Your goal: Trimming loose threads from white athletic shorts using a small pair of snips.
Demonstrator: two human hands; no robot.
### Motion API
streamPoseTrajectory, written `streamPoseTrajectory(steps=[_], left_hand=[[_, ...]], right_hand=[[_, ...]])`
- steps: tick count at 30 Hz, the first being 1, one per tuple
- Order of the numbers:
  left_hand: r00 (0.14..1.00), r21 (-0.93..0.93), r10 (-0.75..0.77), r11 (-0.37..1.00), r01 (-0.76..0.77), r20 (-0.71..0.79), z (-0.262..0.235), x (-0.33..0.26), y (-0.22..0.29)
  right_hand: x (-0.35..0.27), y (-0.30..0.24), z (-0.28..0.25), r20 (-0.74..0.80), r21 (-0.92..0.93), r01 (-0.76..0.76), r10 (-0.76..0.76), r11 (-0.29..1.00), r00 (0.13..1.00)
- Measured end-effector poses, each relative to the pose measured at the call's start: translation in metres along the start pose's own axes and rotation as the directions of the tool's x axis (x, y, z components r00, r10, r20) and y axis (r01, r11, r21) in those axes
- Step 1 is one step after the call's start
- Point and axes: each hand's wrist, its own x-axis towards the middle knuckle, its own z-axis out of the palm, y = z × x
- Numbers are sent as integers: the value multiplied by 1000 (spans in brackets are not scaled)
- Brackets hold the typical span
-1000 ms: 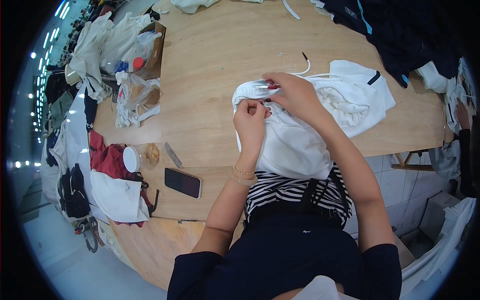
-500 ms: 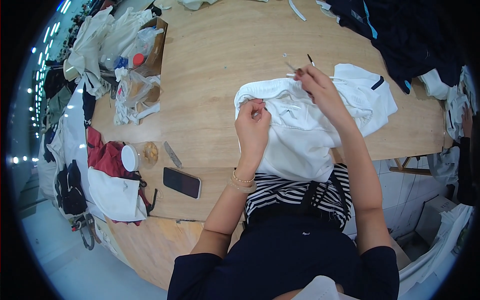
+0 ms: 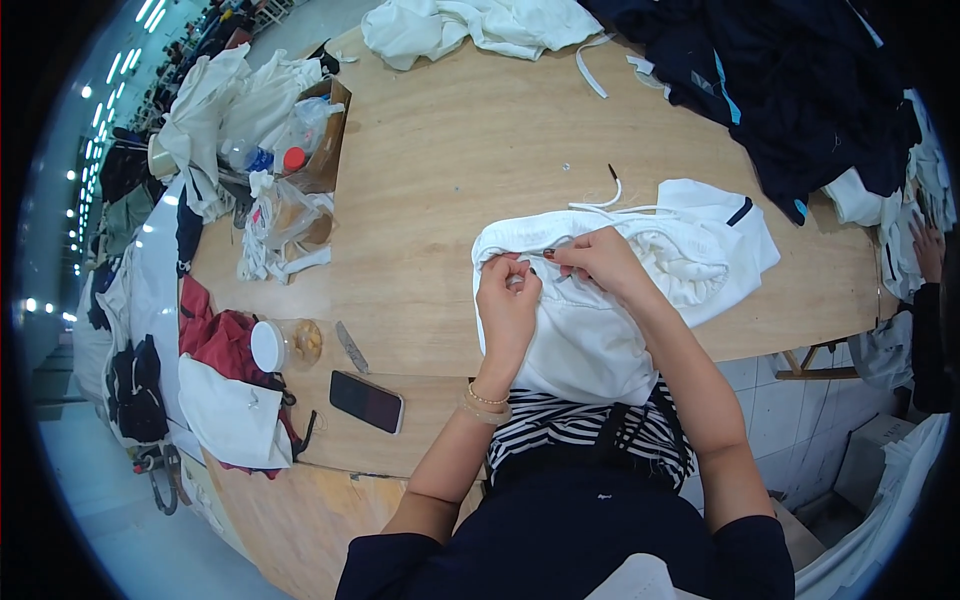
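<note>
In the head view, a white garment lies on the near right part of the wooden counter, its lower part hanging over the near edge toward the person's striped top. Both hands meet at its gathered upper hem. The left hand is curled closed, pinching a fold of the white cloth at the hem — knuckles up, a beaded bracelet on the wrist. The right hand lies just right of it, almost touching, fingers narrowed to a pinch on the same hem; something small and dark shows at its fingertips, too small to tell what. So the garment sits directly under and between both hands, with most of its bulk spreading right and near of them.

A white drawstring with a dark tip curls on the counter just beyond the garment. Left of the hands, well apart, a dark phone lies near the counter's near edge, with a small grey blade-like tool and a clear jar with a white lid beside it. Farther left is red cloth. A cardboard box with bottles stands at the far left, and dark garments are heaped at the far right — white cloth at the far edge.
</note>
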Motion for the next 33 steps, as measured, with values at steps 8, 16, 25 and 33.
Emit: streamPoseTrajectory(steps=[8,16,25,33], left_hand=[[1000,42,-8,999,6,29,-2,1,-1],[1000,54,9,998,-10,30,-4,7,-4],[996,125,64,990,-71,57,-5,7,-21],[996,-31,46,999,-44,75,-10,-4,-17]], right_hand=[[10,11,5,-14,-15,23,-24,1000,1000],[14,5,12,-54,-87,47,-51,995,997],[29,33,21,-112,-145,194,-211,970,971],[-1,17,3,-81,-90,204,-211,975,974]])
